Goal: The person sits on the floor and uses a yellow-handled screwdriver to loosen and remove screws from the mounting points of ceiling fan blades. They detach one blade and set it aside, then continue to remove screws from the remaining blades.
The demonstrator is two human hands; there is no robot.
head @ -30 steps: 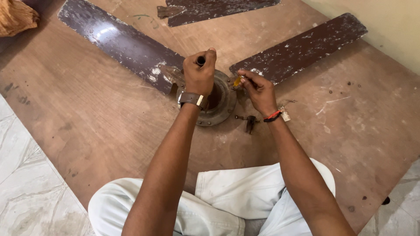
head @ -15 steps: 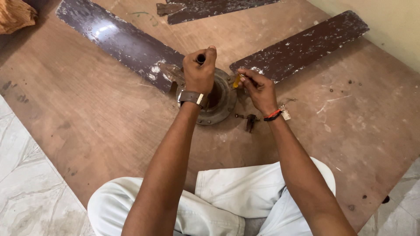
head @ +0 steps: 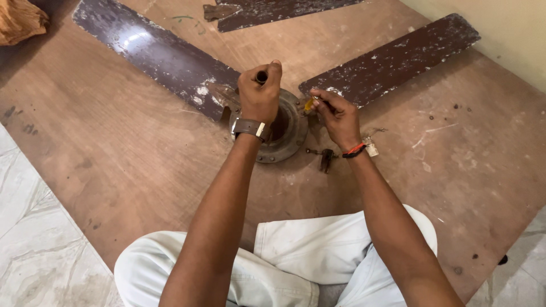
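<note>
A dismantled ceiling fan lies on a brown wooden board point(head: 114, 148). Its round metal motor hub point(head: 287, 133) sits in front of me, with dark brown blades point(head: 159, 57) spreading left and right point(head: 392, 59). My left hand point(head: 260, 94) is closed in a fist around the upright dark shaft of the hub, whose tip shows above my fingers. My right hand point(head: 333, 116) pinches a small tool with a yellow handle point(head: 309, 104) at the hub's right rim. A watch is on my left wrist, a red band on my right.
A small dark metal part point(head: 325, 159) lies on the board just right of the hub. A third blade point(head: 273, 10) lies at the top edge. A tan cloth point(head: 20, 21) is at the top left. Pale tile floor point(head: 40, 244) borders the board on the left. My white-trousered legs are crossed below.
</note>
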